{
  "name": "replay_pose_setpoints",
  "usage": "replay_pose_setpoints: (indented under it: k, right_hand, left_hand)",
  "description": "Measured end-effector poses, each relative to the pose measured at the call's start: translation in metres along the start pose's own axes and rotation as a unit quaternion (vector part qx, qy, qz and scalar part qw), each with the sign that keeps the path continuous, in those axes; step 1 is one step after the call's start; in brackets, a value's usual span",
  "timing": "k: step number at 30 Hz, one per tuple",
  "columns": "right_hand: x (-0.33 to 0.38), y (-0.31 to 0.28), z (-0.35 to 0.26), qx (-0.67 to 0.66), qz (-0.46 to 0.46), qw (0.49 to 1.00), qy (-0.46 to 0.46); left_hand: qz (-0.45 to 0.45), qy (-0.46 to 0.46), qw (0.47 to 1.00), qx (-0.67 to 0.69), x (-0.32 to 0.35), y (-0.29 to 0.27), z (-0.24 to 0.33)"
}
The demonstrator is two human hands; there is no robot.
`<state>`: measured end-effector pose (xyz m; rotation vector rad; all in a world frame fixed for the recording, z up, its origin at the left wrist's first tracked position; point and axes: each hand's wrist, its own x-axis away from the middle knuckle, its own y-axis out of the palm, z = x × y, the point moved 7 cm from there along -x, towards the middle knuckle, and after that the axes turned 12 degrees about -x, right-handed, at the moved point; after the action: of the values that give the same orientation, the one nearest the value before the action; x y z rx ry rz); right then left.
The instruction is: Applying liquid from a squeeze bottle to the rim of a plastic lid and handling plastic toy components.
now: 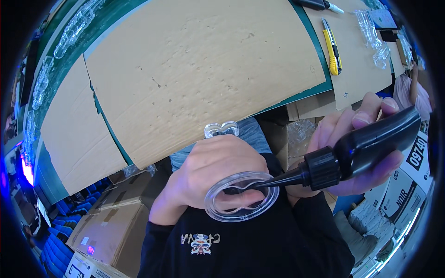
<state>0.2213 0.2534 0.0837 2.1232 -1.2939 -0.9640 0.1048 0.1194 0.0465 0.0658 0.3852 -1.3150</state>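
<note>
My left hand (225, 160) is closed around a clear, glass-like piece (241, 216), held over my lap just off the table's near edge. Its round, thick-rimmed end faces me, while a two-lobed clear end (221, 126) shows beyond my knuckles. The middle of the piece is hidden by that hand. In my right hand (331, 129) is a black squeeze bottle (378, 143), tilted nearly level. Its long tapered nozzle (282, 179) points left, with the tip within the outline of the round rim. Whether the tip touches the piece, or any liquid comes out, I cannot tell.
Worn cardboard (199, 65) covers the green table. On the right lie a yellow box cutter (333, 55), a black-and-white pen-like tool (324, 5) and clear pieces (373, 39). More clear pieces (76, 28) line the far left edge. Cartons (109, 227) stand lower left; another person (412, 90) is far right.
</note>
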Motion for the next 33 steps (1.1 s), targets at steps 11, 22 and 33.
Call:
replay_pose_setpoints:
  k: [11,22,33]
  right_hand:
    - [0.003,0.004,0.007,0.001,-0.045,0.999,0.003]
    - [0.011,0.001,-0.001,-0.004,-0.086,0.996,0.002]
    - [0.013,0.007,-0.002,-0.007,-0.129,0.992,-0.011]
  left_hand:
    - [0.011,0.025,0.999,-0.022,0.002,-0.004,0.008]
    - [0.019,0.039,0.999,-0.017,0.005,-0.006,0.006]
    - [0.029,0.05,0.998,-0.015,0.006,-0.007,0.008]
